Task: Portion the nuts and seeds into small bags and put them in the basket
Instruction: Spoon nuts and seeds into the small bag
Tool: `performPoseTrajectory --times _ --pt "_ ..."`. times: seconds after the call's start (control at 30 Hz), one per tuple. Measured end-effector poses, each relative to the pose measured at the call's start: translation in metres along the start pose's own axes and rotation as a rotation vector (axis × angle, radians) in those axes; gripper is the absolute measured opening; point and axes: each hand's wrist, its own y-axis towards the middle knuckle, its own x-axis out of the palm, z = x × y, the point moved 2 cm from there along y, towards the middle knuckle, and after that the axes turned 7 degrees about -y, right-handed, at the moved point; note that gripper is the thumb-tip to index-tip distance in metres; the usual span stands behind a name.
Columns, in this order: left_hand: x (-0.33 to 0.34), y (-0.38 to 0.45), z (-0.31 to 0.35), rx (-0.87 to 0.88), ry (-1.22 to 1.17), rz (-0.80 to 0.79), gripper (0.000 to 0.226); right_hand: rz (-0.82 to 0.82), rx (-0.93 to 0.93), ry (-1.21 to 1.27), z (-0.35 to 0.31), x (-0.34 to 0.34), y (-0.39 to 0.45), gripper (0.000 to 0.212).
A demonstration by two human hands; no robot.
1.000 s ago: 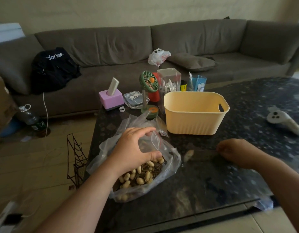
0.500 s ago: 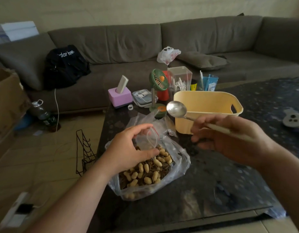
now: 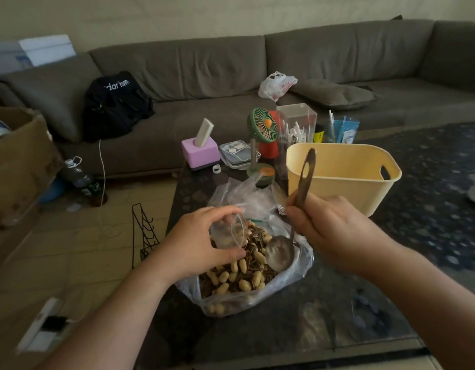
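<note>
A large clear plastic bag (image 3: 257, 300) of peanuts and sunflower seeds (image 3: 239, 279) lies open on the dark table. My left hand (image 3: 201, 241) holds a small clear zip bag (image 3: 232, 233) with its mouth open, just above the nuts. My right hand (image 3: 329, 225) grips a metal spoon (image 3: 280, 253) by the handle, bowl pointing down into the big bag beside the small bag. The yellow basket (image 3: 345, 182) stands just behind my right hand; its inside is partly hidden.
Behind the bags stand a green desk fan (image 3: 261, 129), a pink box (image 3: 200, 153), a clear container (image 3: 296, 124) and a flat plastic case (image 3: 237, 154). A grey sofa (image 3: 231, 70) runs along the back. A wire rack (image 3: 145, 233) and a cardboard box (image 3: 20, 161) are on the floor at left.
My right hand picked up the spoon from the table, raised it, then turned it bowl-down into the big bag. My left hand kept holding the small bag open over the nuts.
</note>
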Motion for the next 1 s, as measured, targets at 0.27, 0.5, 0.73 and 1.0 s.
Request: performPoseTrajectory --times 0.27,0.5,0.73,1.0 --pt "-0.002 0.005 -0.010 -0.078 -0.024 0.010 0.077 -0.065 0.063 0.007 -0.011 0.033 0.001 0.026" --pt "0.012 0.008 -0.024 -0.162 -0.283 -0.055 0.073 -0.015 0.146 0.137 -0.016 0.072 -0.003 0.013" --pt "0.007 0.007 -0.027 -0.171 -0.342 -0.038 0.076 0.012 0.572 0.477 0.000 0.076 0.000 0.010" --pt "-0.008 0.004 -0.004 -0.063 0.003 0.117 0.081 0.130 0.734 0.621 0.015 0.062 0.005 0.014"
